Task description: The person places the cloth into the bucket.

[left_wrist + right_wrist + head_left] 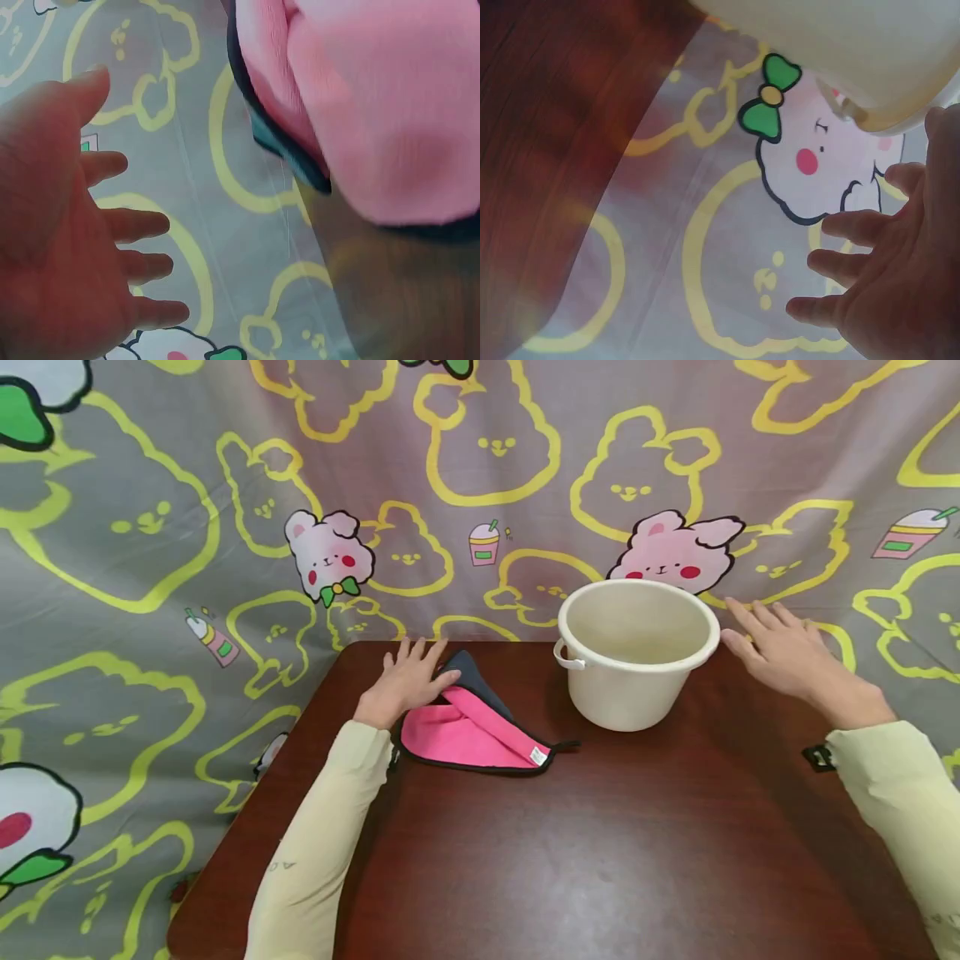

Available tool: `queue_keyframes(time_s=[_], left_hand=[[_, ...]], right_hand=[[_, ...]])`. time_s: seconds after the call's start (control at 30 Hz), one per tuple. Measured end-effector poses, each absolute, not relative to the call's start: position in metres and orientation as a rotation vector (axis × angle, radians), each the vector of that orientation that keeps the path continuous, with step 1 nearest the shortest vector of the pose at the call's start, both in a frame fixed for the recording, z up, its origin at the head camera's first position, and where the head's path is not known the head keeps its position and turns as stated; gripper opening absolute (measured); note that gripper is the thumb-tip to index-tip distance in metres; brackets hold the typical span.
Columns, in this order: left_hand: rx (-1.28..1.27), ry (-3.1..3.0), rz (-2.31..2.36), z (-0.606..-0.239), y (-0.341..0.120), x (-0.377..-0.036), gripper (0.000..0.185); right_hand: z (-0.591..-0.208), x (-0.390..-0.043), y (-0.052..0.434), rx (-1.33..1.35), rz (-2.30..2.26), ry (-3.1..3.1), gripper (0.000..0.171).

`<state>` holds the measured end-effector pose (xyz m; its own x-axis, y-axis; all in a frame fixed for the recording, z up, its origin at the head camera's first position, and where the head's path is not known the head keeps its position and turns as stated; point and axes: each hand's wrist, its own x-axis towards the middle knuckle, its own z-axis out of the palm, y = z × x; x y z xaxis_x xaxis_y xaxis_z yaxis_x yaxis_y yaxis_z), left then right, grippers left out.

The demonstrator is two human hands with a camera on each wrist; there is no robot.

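Note:
A pink towel [472, 735] with a black edge, a white tag and a dark grey reverse side lies folded over on the table. Over its left part is my left hand [408, 681], fingers spread; in the left wrist view the hand [67, 225] shows apart from the pink cloth [390, 112], holding nothing. To the right stands a cream bucket [633, 652], upright, with a white handle at its left. Just right of its rim my right hand [795, 652] is held with straight fingers. The right wrist view shows that hand [885, 277] below the bucket's side [855, 52].
A dark reddish-brown table [585, 860] bears the towel and bucket. Behind it and along the left hangs a grey curtain [420, 468] with yellow outlines and cartoon rabbits, close to the table's back edge.

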<state>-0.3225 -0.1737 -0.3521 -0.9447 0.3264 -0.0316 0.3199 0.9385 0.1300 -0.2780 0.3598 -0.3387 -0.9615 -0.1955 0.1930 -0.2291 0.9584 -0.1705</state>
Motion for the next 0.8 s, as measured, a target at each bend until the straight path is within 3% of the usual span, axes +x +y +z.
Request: queue_keyframes(time_s=[0.33,0.6,0.8], left_hand=[[0.522,3.014,0.360,-0.366,-0.156,-0.311,0.079],[0.611,2.994,0.614,-0.386,-0.143,-0.300,0.076],[0.529,2.911,0.677,-0.394,-0.129,-0.294,0.080]], right_hand=[[-0.343,-0.279,0.350,0.451,0.670,-2.750,0.059],[-0.339,-0.275,0.341,0.288,0.892,-2.766,0.058],[-0.339,-0.272,0.331,0.202,1.069,-2.722,0.058]])
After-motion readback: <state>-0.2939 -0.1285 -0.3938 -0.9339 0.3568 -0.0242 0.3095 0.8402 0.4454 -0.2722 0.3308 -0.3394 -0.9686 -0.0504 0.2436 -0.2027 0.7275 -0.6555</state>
